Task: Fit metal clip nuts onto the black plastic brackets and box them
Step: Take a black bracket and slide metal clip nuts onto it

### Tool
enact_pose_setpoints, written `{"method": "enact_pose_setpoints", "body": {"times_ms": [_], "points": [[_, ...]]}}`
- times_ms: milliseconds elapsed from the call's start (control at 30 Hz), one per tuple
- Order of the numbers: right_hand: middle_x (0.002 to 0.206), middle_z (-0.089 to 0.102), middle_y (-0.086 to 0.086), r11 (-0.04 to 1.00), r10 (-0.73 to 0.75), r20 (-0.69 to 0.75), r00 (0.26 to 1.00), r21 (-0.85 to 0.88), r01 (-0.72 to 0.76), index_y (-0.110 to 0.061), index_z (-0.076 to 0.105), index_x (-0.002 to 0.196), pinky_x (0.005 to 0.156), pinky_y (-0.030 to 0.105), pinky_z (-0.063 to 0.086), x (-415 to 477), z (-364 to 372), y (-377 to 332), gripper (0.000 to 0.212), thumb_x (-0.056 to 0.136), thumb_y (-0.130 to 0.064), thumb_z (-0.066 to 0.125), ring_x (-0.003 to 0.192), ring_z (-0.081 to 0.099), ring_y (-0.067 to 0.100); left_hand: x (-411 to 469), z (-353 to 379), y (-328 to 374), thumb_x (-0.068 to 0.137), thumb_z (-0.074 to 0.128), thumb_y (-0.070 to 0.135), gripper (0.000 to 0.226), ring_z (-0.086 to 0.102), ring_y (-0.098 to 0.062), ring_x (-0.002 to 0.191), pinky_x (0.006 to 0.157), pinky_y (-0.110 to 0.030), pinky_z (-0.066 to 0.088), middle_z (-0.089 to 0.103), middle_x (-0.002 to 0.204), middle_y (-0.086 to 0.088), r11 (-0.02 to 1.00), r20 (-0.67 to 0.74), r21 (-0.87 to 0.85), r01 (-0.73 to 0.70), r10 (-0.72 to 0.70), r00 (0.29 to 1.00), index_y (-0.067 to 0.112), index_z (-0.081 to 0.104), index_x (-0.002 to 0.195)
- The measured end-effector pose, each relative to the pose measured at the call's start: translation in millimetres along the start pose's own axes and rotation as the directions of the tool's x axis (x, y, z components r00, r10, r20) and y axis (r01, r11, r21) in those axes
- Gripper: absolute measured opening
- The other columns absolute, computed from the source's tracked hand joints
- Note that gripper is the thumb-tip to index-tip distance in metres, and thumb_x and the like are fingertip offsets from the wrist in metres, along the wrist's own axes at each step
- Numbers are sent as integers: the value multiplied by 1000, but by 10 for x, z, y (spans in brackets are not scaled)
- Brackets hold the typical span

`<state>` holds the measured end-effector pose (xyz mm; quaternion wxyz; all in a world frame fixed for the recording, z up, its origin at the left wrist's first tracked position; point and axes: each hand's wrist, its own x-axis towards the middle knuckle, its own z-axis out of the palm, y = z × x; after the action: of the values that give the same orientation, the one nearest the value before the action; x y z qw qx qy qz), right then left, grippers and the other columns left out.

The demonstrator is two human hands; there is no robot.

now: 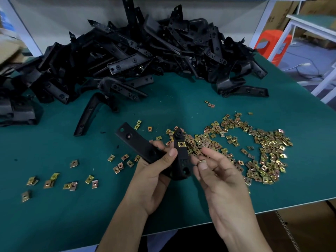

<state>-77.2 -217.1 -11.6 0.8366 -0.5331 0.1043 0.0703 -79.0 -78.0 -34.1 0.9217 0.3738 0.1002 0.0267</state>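
Gripping bracket (pixel 182 157) in curled left hand (pixel 154 177), fitted nut (pixel 181 144) on it. Pinching loose clip nut (pixel 201 162) in right hand (pixel 218 171), just right of bracket. Right of bracket: nut pile (pixel 263 151). Beyond bracket: bracket heap (pixel 136 51).

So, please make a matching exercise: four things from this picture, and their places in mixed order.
1. black plastic bracket with one clip nut fitted
2. single gold metal clip nut
3. heap of black plastic brackets
4. orange plastic stool

A. standing beyond the green table, far right
B. pinched in the right hand
C. held in the left hand
D. piled far back on the table

Pairs: 1-C, 2-B, 3-D, 4-A
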Motion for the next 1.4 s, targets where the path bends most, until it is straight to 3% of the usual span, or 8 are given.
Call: {"method": "enact_pose_setpoints", "body": {"times_ms": [100, 233, 500, 733, 1067, 1400], "points": [[96, 76, 9, 997, -16, -1, 1000, -78, 15, -20, 77, 99, 74, 20, 57, -14, -53, -54, 24, 77, -9, 72, 95, 74, 18, -7, -7, -5, 66, 83, 9, 31, 68, -23, 103, 79, -34, 58, 70, 97, -3, 1000, 55, -18, -11, 12, 998, 24, 66, 87], [91, 77, 10, 997, -16, 35, 999, -72, 19, -20, 80, 98, 79, 23, 58, -48, -33, -105, 30, 68, -19, 77, 86, 72, 16, -22, -6, -30, 65, 83, 1, 38, 71, -23, 107, 81, -34, 58, 73, 110, -3, 1000, 137, 12, 2, -4, 991, 25, 69, 91], [97, 78, 12, 999, 47, -1, 999, -8, -47, -19, 81, 98, 69, 18, 57, -106, -10, -168, 29, 70, -18, 74, 84, 74, 14, -16, -15, -28, 68, 80, -2, 38, 69, -21, 110, 93, -40, 58, 73, 108, 1, 1000, 173, -8, -15, 16, 985, 26, 68, 92], [93, 78, 11, 998, 63, -64, 996, 35, -61, -15, 81, 89, 66, 17, 56, -126, 14, -175, 34, 56, -25, 81, 76, 71, 11, -29, 1, -43, 72, 71, -8, 37, 69, -20, 108, 88, -35, 58, 71, 110, 0, 999, 207, -24, -34, 38, 978, 24, 69, 91], [97, 77, 13, 993, 108, -102, 989, 49, -103, -15, 81, 91, 65, 17, 57, -165, 61, -124, 28, 64, -21, 76, 76, 70, 10, -35, -10, -45, 78, 64, -13, 39, 69, -19, 106, 87, -31, 57, 70, 111, 0, 999, 228, -39, -35, 43, 973, 24, 69, 93], [84, 74, 12, 990, 103, -149, 983, 111, -87, -15, 81, 91, 56, 17, 54, -195, 105, -84, 29, 64, -23, 75, 66, 66, 10, -45, -6, -41, 75, 72, -6, 35, 68, -20, 109, 92, -31, 55, 69, 111, 0, 997, 261, -49, -56, 67, 963, 24, 69, 94]]}}
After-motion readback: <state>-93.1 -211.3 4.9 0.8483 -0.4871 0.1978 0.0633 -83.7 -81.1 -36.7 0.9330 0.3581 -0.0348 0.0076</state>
